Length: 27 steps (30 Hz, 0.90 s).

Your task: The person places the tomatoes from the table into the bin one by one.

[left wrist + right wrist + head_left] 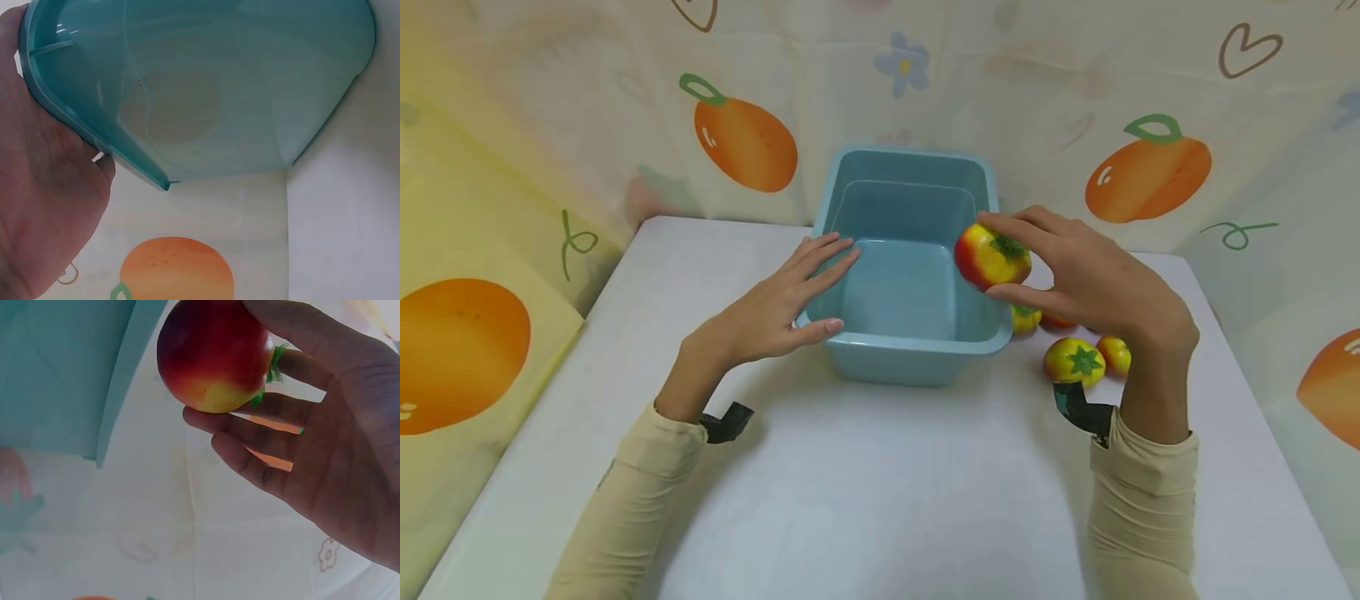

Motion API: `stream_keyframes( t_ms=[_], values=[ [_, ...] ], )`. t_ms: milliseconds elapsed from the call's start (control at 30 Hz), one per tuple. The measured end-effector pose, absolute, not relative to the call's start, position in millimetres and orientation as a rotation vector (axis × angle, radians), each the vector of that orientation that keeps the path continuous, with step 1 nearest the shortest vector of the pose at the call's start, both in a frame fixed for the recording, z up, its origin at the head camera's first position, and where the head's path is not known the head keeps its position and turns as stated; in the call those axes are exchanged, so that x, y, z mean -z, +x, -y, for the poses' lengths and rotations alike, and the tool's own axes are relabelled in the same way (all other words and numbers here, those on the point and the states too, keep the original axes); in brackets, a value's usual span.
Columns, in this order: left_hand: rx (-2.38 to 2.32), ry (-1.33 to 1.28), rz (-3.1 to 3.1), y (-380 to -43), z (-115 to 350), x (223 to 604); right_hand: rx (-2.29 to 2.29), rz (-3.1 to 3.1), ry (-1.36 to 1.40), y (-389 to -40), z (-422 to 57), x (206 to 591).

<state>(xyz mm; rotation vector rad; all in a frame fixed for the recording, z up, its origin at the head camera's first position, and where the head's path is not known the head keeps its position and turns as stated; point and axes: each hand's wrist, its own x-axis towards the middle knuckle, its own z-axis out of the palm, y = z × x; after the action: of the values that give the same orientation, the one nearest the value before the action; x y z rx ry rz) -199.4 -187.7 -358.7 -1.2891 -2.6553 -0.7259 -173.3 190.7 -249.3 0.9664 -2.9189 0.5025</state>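
A light blue plastic basin (902,337) stands on the white table. My left hand (775,304) rests on its left rim with fingers spread; the left wrist view shows the palm (50,187) against the outside of the rim. Between thumb and fingers, my right hand (1090,275) pinches a red-and-yellow artificial fruit (988,257) with a green leafy cap. The fruit (212,356) is held up by the basin's right rim. Under and beside the right hand, similar fruits lie on the table, such as one with a star-shaped green cap (1075,362). Some are partly hidden.
The white table (880,483) stretches in front of the basin. Behind it hangs a cloth backdrop (940,100) printed with oranges, hearts and flowers. A yellow-toned cloth (467,217) hangs at the left side. Black straps (726,423) sit at both wrists.
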Motion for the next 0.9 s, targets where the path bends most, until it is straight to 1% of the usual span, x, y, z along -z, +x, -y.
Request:
stream_keyframes(
  t_ms=[433,900],
  values=[
    [0.740,-1.265,2.664,-197,190,358,-0.562,2.898,1.158,-186,-159,272],
    [0.749,-1.256,2.661,-199,189,359,-0.527,2.964,1.143,-188,-150,286]
  ],
)
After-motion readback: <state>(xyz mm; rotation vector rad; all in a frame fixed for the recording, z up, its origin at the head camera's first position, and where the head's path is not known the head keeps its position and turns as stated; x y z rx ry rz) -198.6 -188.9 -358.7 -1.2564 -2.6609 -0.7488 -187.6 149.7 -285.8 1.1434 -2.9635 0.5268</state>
